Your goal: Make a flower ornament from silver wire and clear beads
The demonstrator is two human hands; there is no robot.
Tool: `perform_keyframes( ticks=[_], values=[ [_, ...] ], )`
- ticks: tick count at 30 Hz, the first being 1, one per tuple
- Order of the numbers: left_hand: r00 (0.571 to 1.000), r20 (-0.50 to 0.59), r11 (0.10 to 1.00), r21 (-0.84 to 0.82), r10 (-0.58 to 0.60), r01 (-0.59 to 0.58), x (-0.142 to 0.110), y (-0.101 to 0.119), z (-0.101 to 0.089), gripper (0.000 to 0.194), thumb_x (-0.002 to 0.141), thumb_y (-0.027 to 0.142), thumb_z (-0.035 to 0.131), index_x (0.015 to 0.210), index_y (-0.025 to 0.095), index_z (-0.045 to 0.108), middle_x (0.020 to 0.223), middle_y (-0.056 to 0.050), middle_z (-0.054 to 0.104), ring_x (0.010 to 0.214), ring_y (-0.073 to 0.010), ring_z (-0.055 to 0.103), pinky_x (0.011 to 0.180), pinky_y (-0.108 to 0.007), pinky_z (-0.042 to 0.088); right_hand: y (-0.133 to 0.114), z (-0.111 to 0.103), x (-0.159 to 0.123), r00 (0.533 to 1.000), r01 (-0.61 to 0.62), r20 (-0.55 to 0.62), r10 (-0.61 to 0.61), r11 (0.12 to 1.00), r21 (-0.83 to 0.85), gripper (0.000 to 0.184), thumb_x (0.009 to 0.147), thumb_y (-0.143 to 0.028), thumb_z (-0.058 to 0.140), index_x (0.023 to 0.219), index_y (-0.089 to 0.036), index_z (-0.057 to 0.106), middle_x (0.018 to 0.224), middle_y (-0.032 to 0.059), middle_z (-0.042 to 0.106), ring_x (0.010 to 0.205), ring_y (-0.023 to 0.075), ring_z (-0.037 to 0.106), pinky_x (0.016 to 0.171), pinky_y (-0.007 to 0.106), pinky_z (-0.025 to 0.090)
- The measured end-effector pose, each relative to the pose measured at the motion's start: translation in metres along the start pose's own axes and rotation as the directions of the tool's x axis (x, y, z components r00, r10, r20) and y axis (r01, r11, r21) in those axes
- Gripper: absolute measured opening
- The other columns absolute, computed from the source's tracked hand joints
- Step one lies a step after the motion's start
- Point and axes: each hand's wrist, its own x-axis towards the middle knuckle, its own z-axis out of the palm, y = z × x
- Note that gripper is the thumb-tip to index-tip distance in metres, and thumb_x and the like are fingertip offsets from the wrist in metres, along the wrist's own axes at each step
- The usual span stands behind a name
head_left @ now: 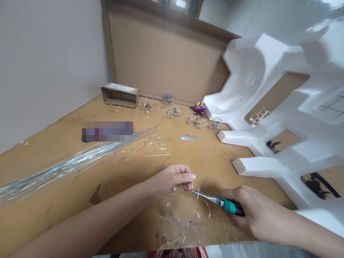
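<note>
Wire ring (197, 214), strung with small clear beads, sits by the near edge of the tabletop (80, 172), pinched at its top by the left hand (170, 179), which curls inward with the forearm stretched across from the lower left. The right hand (249, 211) clenches teal-handled pliers (228, 204), their steel nose reaching the wire just beside that pinch (the very tips are hard to make out). White foam packing (268, 118) juts in just past the right hand; a bundle of silver wire (64, 168) lies well off to the left.
</note>
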Motion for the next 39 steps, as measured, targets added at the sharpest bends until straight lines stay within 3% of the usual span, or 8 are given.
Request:
perform_keyframes(
  ticks=[5, 12, 17, 24, 30, 36, 39],
  values=[
    [0.999, -0.035, 1.000, 0.014, -0.009, 0.009, -0.001, 0.002, 0.002, 0.022, 0.074, 0.035, 0.059, 0.066, 0.015, 0.054, 0.060, 0.002, 0.058, 0.053, -0.0064, 0.044, 0.053, -0.020, 0.030, 0.001, 0.003, -0.002, 0.999, -0.022, -0.025, 0.022, 1.000, -0.003, 0.009, 0.067, -0.011, 0.044, 0.068, -0.020, 0.046, 0.055, -0.0042, 0.049, 0.049, 0.0083, 0.037, 0.049, 0.021, 0.026],
    [0.997, -0.058, 0.989, -0.137, 0.055, -0.063, 0.000, 0.013, 0.002, 0.024, 0.073, 0.035, 0.061, 0.080, 0.013, 0.059, 0.086, -0.006, 0.062, 0.080, -0.0138, 0.057, 0.078, -0.027, 0.039, 0.018, 0.005, -0.002, 0.989, -0.115, -0.083, 0.120, 0.991, 0.063, 0.009, 0.069, -0.013, 0.042, 0.064, -0.020, 0.039, 0.054, -0.0054, 0.042, 0.050, 0.0088, 0.039, 0.049, 0.020, 0.026],
    [0.990, -0.119, 0.997, -0.007, 0.079, -0.080, 0.003, 0.010, 0.001, 0.024, 0.079, 0.039, 0.053, 0.085, 0.016, 0.051, 0.084, -0.004, 0.061, 0.074, -0.0138, 0.059, 0.070, -0.027, 0.041, 0.025, 0.005, -0.003, 0.976, -0.118, -0.180, 0.120, 0.993, 0.019, 0.013, 0.068, -0.011, 0.040, 0.062, -0.021, 0.033, 0.052, -0.0061, 0.037, 0.050, 0.0092, 0.036, 0.048, 0.021, 0.024],
    [0.996, -0.051, 0.991, 0.117, 0.076, -0.070, 0.000, 0.010, 0.004, 0.026, 0.084, 0.039, 0.042, 0.073, 0.016, 0.047, 0.062, 0.003, 0.052, 0.051, -0.0075, 0.050, 0.057, -0.023, 0.037, 0.021, 0.011, -0.006, 0.966, -0.159, -0.218, 0.136, 0.983, -0.094, 0.009, 0.068, -0.013, 0.042, 0.067, -0.021, 0.039, 0.056, -0.0036, 0.049, 0.052, 0.0117, 0.044, 0.053, 0.022, 0.027],
    [0.989, -0.123, 0.961, 0.275, 0.079, -0.043, -0.002, 0.006, 0.006, 0.028, 0.083, 0.041, 0.042, 0.070, 0.017, 0.046, 0.058, 0.005, 0.046, 0.046, -0.0059, 0.039, 0.048, -0.019, 0.033, 0.028, 0.018, -0.001, 0.970, -0.159, -0.203, 0.137, 0.982, -0.099, 0.007, 0.069, -0.014, 0.044, 0.070, -0.021, 0.045, 0.060, -0.0019, 0.055, 0.055, 0.0133, 0.049, 0.053, 0.023, 0.027],
    [0.963, -0.217, 0.885, 0.464, 0.160, -0.042, -0.004, 0.000, 0.014, 0.026, 0.083, 0.039, 0.040, 0.069, 0.018, 0.047, 0.059, 0.004, 0.050, 0.051, -0.0072, 0.042, 0.052, -0.020, 0.035, 0.036, 0.014, -0.004, 0.971, -0.170, -0.189, 0.149, 0.980, -0.099, 0.010, 0.070, -0.017, 0.046, 0.077, -0.022, 0.052, 0.065, -0.0007, 0.057, 0.060, 0.0151, 0.053, 0.054, 0.024, 0.028],
    [0.961, -0.220, 0.872, 0.488, 0.169, -0.042, -0.005, -0.001, 0.016, 0.025, 0.083, 0.037, 0.040, 0.069, 0.018, 0.046, 0.059, 0.004, 0.050, 0.050, -0.0074, 0.042, 0.052, -0.020, 0.035, 0.035, 0.013, -0.005, 0.973, -0.130, -0.208, 0.098, 0.980, -0.148, 0.012, 0.071, -0.017, 0.046, 0.080, -0.022, 0.052, 0.070, 0.0003, 0.057, 0.062, 0.0158, 0.053, 0.055, 0.026, 0.030]
  ],
)
